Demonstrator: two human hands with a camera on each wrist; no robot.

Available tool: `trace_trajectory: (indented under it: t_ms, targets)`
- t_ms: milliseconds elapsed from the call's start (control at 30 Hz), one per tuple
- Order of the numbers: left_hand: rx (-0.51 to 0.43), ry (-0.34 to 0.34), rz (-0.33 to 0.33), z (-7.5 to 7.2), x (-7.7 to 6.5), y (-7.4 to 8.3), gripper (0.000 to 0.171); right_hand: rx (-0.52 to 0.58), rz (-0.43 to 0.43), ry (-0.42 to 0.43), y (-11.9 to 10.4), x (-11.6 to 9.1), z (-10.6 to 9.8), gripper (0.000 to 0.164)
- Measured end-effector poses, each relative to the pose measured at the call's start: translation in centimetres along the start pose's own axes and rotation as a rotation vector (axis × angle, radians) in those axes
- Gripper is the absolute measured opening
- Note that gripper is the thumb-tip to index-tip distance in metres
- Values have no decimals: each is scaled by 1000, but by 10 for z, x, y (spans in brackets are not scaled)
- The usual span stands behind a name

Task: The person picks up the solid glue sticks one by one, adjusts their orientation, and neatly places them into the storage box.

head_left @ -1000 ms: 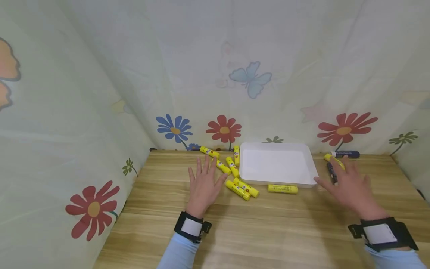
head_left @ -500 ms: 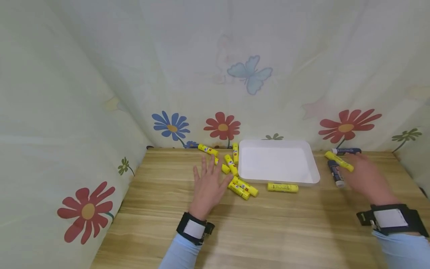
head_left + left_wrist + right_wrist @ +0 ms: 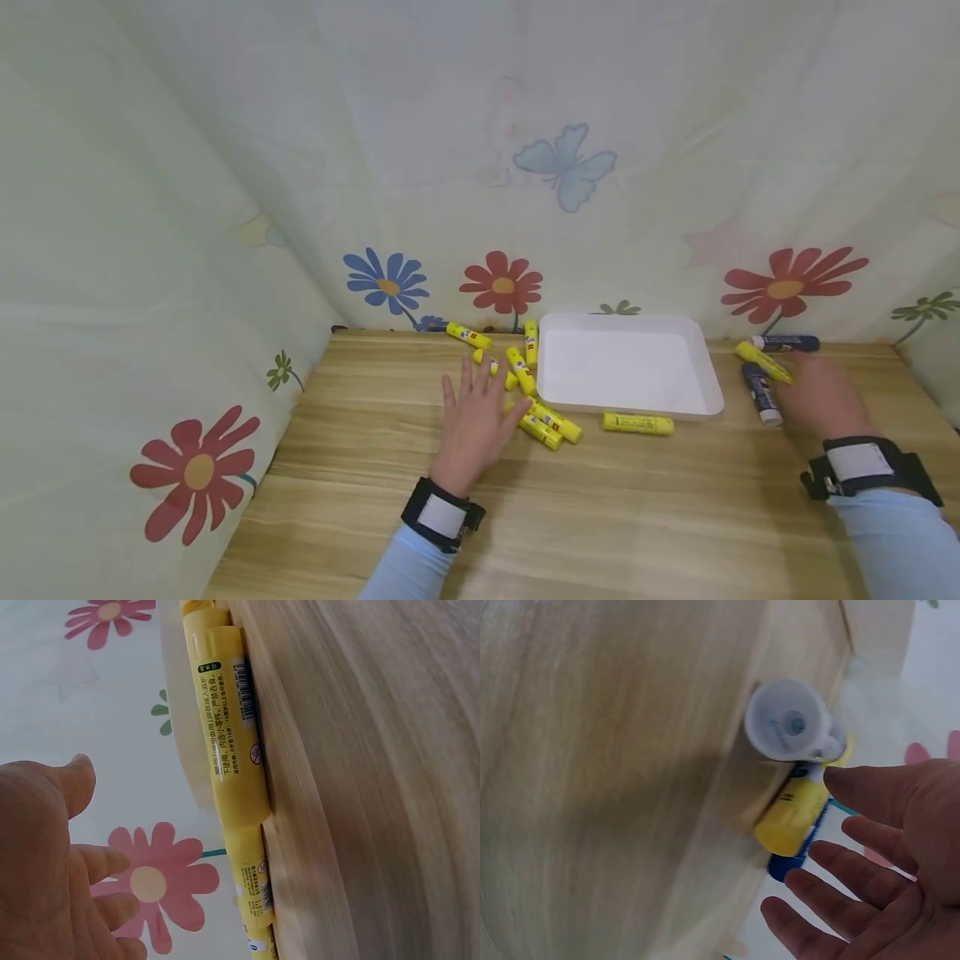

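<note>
My left hand (image 3: pixel 474 433) hovers with spread fingers beside several yellow glue sticks, its fingertips overlapping a yellow glue stick (image 3: pixel 510 381) in the head view. In the left wrist view, a yellow glue stick (image 3: pixel 229 727) lies to the right of the hand. My right hand (image 3: pixel 821 396) is at the right, beside a yellow glue stick (image 3: pixel 763 362) and a navy glue stick (image 3: pixel 762 393). The right wrist view shows its loosely extended fingers (image 3: pixel 855 877) holding nothing, with the thumb close to the yellow glue stick (image 3: pixel 791 821). Another navy glue stick (image 3: pixel 787 343) lies behind.
A shallow white tray (image 3: pixel 630 367) stands at the table's back, between the hands. One yellow glue stick (image 3: pixel 638 424) lies along its front side. A flowered curtain (image 3: pixel 420 167) hangs behind and at the left of the wooden table (image 3: pixel 600 517).
My right hand has drawn rightward off the yellow and navy glue sticks, and the navy one's white end now points more toward the front right. My left hand has shifted slightly right.
</note>
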State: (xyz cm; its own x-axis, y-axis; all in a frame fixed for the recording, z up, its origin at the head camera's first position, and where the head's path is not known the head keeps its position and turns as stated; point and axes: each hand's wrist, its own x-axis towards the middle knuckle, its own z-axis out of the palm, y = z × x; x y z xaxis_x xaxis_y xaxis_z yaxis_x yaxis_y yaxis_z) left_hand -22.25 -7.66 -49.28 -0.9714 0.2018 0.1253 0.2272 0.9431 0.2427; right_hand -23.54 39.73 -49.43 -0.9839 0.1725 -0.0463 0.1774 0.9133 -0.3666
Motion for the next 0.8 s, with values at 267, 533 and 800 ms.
trace_trajectory:
  t_ms: [267,533,800]
  targets:
    - [40,-57,13,9,3,3,77,-9,37,8,3,7,8,50]
    - [27,-66,32,16,5,9,71,2,62,14,10,11,14,47]
    - [-37,57,8,21,23,20,28,-6,78,63,7,12,17,47]
